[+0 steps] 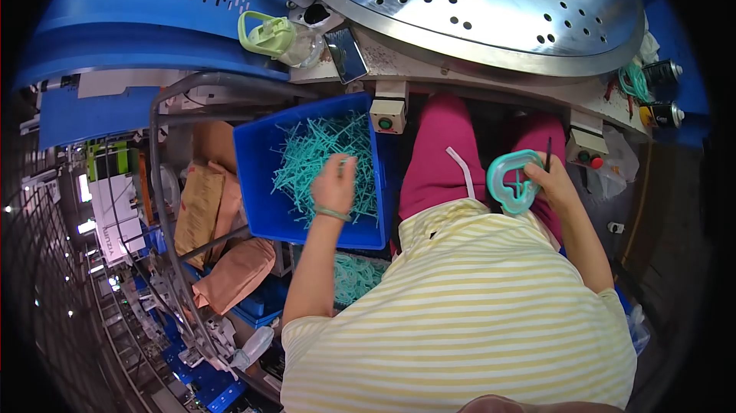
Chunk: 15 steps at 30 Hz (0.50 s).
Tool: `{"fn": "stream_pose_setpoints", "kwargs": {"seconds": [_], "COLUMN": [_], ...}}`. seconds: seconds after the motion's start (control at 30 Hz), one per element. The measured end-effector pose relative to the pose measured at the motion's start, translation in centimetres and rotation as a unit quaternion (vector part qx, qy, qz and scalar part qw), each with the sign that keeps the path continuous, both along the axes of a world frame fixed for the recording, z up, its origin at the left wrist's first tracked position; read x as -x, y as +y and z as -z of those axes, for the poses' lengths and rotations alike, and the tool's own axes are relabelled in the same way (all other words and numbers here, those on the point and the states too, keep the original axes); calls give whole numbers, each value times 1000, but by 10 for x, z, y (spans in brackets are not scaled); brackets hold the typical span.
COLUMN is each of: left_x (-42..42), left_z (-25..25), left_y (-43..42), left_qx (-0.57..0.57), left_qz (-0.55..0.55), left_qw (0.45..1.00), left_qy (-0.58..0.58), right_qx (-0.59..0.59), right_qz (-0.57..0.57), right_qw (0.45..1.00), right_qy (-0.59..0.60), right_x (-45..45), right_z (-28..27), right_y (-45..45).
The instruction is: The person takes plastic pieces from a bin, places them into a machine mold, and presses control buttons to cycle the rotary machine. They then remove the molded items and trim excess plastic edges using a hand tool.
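My left hand [335,185] is over the blue bin [257,175], just above a heap of thin teal plastic sprues [307,152]. Its fingers are curled, and whatever they may hold is hidden. On the other side, above my lap, my right hand [553,181] grips a teal plastic ring-shaped part [500,191] with a wavy outline and an open middle. A slim dark stick-like tool [548,154] also sticks up from that hand; its kind cannot be made out.
A large round metal plate with holes [491,11] fills the bench ahead. A phone [346,54] and green-lidded bottle [284,39] stand at its left. Button boxes [388,116] hang below the bench edge. More teal pieces [356,279] lie below the bin; paper bags [201,210] are left.
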State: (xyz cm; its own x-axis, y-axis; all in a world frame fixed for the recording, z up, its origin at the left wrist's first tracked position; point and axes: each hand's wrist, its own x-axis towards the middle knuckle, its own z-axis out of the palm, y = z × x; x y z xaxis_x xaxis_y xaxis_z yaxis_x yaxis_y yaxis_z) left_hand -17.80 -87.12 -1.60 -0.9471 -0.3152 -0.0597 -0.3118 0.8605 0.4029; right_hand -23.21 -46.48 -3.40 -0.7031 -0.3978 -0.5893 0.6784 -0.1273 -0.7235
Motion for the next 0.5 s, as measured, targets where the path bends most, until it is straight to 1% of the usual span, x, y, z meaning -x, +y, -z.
{"fn": "stream_pose_setpoints", "kwargs": {"seconds": [0.03, 0.07, 0.1, 0.13, 0.17, 0.2, 0.23, 0.27, 0.3, 0.33, 0.37, 0.4, 0.43, 0.47, 0.5], "left_x": [-6, -14, -21, -21, -20, -18, -16, -10, -2, 14, 19, 22, 28, 31, 34], "left_z": [9, 16, 27, 19, 15, 20, 25, 17, 13, -12, -28, -24, -26, -24, -21], "left_y": [-26, -55, -79, -79, -72, -64, -57, -42, -20, 23, 54, 75, 93, 107, 120], "left_qx": [43, 68, 179, 250, 347, 338, 241, 141, -172, -466, -578, -652, -736, -735, -763], "left_qz": [-21, -20, 18, -33, -50, -42, 13, 64, 14, -38, -9, 16, 11, 13, 8], "left_qw": [999, 997, 983, 957, 919, 924, 965, 988, 975, 851, 760, 682, 583, 583, 557], "left_qy": [2, -37, -47, -145, -179, -171, -99, -28, -141, -239, -298, -330, -344, -346, -329], "right_qx": [-28, -60, -53, -47, -54, -59, -47, -32, -23, -24, -5, 15, 32, 31, 14], "right_qz": [-13, -23, -36, -50, -49, -52, -53, -57, -38, -39, -53, -66, -71, -69, -76], "right_qw": [999, 995, 994, 993, 990, 985, 983, 980, 982, 982, 979, 976, 954, 954, 937], "right_qy": [39, 78, 85, 94, 123, 153, 172, 189, 182, 184, 196, 207, 289, 289, 340], "right_x": [4, 8, 12, 15, 16, 18, 21, 22, 22, 21, 21, 21, 22, 22, 22], "right_z": [0, -3, -9, -14, -10, -7, -12, -17, -22, -27, -31, -33, -33, -34, -37], "right_y": [-9, -15, -21, -25, -28, -32, -36, -41, -47, -50, -52, -54, -56, -55, -53]}}
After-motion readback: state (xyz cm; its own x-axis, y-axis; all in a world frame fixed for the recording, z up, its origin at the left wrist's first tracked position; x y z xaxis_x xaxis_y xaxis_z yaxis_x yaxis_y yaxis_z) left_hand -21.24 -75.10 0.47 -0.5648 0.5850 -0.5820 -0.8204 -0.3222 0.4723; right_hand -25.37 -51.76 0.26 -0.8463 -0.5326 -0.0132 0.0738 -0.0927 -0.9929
